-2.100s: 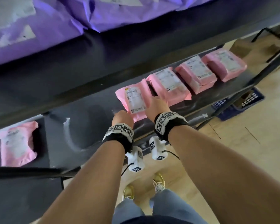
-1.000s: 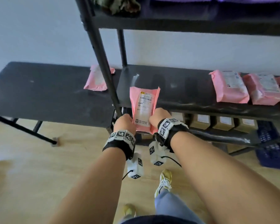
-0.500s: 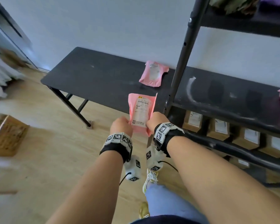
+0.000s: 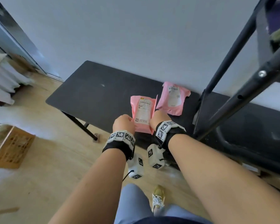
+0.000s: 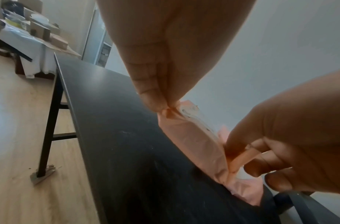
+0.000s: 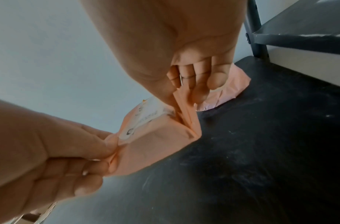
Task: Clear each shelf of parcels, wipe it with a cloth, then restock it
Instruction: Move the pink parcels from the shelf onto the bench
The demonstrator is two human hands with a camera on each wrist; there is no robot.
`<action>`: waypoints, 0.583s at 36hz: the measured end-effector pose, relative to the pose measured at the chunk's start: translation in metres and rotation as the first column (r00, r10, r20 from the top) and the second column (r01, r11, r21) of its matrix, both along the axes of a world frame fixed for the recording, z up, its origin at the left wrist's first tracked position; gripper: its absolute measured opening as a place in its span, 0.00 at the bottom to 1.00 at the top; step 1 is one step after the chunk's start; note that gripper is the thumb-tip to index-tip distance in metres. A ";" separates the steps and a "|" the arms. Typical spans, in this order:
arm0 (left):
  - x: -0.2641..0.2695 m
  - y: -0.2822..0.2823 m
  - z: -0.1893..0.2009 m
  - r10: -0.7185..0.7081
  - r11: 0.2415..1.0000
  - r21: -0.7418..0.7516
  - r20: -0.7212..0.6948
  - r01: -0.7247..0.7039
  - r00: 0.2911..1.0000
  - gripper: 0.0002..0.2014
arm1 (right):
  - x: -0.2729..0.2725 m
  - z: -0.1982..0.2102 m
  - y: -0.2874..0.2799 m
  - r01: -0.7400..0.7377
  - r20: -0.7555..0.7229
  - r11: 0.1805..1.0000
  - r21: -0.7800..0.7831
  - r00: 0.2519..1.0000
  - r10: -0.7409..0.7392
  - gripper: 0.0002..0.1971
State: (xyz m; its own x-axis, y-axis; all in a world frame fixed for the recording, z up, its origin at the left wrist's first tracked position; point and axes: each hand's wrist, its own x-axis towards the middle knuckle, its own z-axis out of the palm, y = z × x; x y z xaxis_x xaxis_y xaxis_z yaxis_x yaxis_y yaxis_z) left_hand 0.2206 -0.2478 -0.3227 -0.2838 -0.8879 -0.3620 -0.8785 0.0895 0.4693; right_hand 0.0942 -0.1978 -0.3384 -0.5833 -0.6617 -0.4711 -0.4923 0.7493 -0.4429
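A pink parcel (image 4: 142, 113) with a white label hangs just above the black table (image 4: 90, 94), held by its two near corners. My left hand (image 4: 124, 123) pinches the left corner (image 5: 165, 107) between thumb and finger. My right hand (image 4: 160, 118) pinches the right corner flap (image 6: 180, 94). In the wrist views the parcel (image 5: 194, 141) (image 6: 155, 144) tilts down towards the table top. A second pink parcel (image 4: 173, 99) (image 6: 232, 87) lies flat on the table just behind and to the right. The black shelf (image 4: 257, 126) stands to the right.
The rack's black uprights (image 4: 225, 97) rise at the right of the table. A cardboard box (image 4: 11, 149) sits on the wooden floor at the left. More boxes and white bags (image 5: 40, 30) are piled beyond the table's far end. The table's leg (image 4: 81, 125) angles down near its front edge.
Both hands have carried the pink parcel off the shelf and leftwards, past the rack upright, to a spot over the black table beside the other pink parcel.
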 end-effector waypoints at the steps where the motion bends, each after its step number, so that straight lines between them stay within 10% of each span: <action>1: -0.004 -0.007 -0.002 0.006 1.000 0.005 -0.007 -0.006 1.000 0.10 | -0.003 -0.001 -0.006 0.003 0.001 1.000 0.004 1.000 -0.003 0.10; 21: -0.119 -0.199 -0.036 -0.460 0.885 0.132 0.096 0.447 0.883 0.09 | -0.079 -0.021 -0.150 0.383 0.015 0.901 0.205 0.919 -0.395 0.16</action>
